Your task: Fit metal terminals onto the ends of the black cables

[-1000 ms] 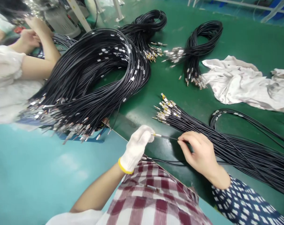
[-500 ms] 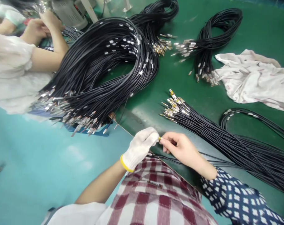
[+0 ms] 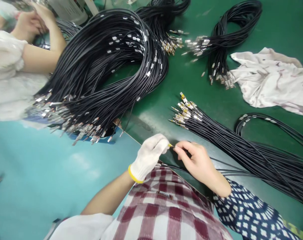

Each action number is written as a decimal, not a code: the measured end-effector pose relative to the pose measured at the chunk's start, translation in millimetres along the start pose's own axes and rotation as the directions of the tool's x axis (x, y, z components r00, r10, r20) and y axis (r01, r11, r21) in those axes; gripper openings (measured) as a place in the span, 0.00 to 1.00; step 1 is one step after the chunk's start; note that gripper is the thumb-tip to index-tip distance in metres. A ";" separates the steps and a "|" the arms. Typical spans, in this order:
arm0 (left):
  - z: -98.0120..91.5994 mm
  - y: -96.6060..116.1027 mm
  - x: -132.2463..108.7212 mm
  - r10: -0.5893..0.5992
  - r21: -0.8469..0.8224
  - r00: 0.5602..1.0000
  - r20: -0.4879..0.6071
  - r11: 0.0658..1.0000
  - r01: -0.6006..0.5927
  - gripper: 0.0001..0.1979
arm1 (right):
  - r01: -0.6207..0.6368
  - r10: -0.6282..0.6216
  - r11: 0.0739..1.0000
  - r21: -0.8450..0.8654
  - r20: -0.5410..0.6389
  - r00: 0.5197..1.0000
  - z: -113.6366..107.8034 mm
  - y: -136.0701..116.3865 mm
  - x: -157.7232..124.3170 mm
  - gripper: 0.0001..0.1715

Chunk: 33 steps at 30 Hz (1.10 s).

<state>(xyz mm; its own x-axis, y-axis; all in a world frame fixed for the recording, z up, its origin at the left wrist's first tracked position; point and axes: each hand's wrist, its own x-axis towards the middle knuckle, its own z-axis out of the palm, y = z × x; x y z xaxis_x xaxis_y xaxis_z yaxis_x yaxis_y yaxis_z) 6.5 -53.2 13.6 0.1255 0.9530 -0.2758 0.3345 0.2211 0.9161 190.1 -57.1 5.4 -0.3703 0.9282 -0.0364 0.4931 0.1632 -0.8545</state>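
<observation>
The gloved left hand [image 3: 150, 156] and bare right hand [image 3: 195, 161] both pinch one cable [image 3: 171, 146] at its gold tip (between their fingertips), over the table [image 3: 153, 116] edge, near the bundle [image 3: 231, 140].

Large cable coil [image 3: 104, 66] left on the table [image 3: 191, 83]; cloth [image 3: 271, 80] far right; straight cable bundle [image 3: 228, 140] before the cloth

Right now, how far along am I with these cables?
Likely done: the large coil, silver ends fanned out. In hand: one cable tip pinched between gloved left hand and bare right hand. Likely left: the loose bundle beside them, gold tips showing.
</observation>
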 end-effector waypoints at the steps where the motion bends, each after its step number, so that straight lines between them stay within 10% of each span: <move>1: 0.4 -2.3 -0.7 -0.007 -0.021 1.000 -0.017 1.000 0.007 0.12 | -0.018 0.018 0.999 0.029 0.016 1.000 -1.4 0.3 -0.7 0.14; 13: -10.4 -11.8 11.0 0.443 0.354 0.881 0.168 0.807 -0.473 0.08 | -0.044 0.041 0.989 0.138 0.025 0.999 0.5 1.0 -4.9 0.15; 21: -4.1 -15.5 11.4 0.052 0.023 0.985 0.168 0.998 -0.056 0.08 | 0.092 -0.091 0.996 0.008 -0.099 0.991 6.3 6.4 -5.4 0.13; 26: -7.8 -10.3 11.4 0.029 0.132 0.979 0.200 0.990 -0.056 0.11 | 0.077 -0.074 0.997 0.027 -0.100 0.992 4.1 5.3 -4.6 0.12; 33: -15.3 -10.3 8.5 -0.025 -0.250 0.957 0.290 0.963 0.101 0.20 | -0.133 0.124 0.921 0.366 0.050 0.991 -2.7 6.5 -3.1 0.15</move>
<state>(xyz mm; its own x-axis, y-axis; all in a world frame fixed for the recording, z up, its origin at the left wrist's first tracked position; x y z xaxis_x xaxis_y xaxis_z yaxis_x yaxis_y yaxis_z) -10.2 -44.2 6.4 0.3831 0.8460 -0.3709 0.1012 0.3607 0.9272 196.6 -58.0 1.4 -0.3452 0.9234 -0.1678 0.2154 -0.0960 -0.9718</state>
